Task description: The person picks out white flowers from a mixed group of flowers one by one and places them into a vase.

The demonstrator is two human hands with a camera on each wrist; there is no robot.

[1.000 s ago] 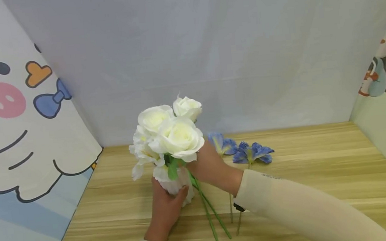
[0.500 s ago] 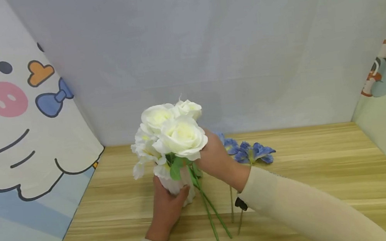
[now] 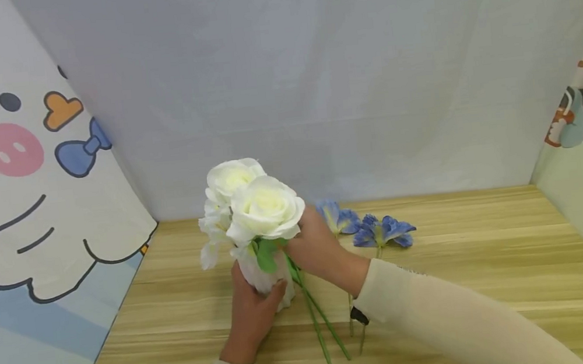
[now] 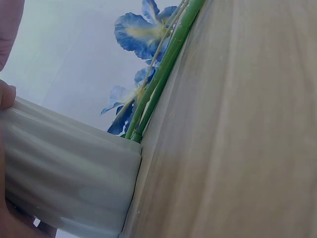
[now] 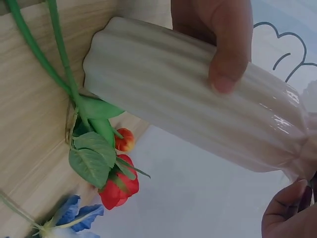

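Observation:
My left hand [image 3: 248,312] grips the fluted white vase [image 3: 265,275], which stands on the table, its thumb across the front. Out of the mouth rise large white roses [image 3: 266,208] and ruffled white flowers [image 3: 217,227]. Behind the blooms, my right hand [image 3: 321,249] is at the vase's mouth, fingers mostly hidden in the head view. In the right wrist view, its curled fingers [image 5: 287,206] pinch at the neck; the stem between them barely shows. A third white rose is out of sight behind the front blooms.
Beside the vase lie green stems [image 3: 318,326] with a red rose [image 5: 119,186] and a small red-orange bud [image 5: 125,140]. Two blue flowers [image 3: 383,233] lie farther right on the wooden table [image 3: 467,259]. A pale grey curtain [image 3: 340,83] closes off the back.
My right hand moved slightly right, then back left and down. The smaller white rose at the back right sank out of sight behind the others. The left hand stayed on the vase.

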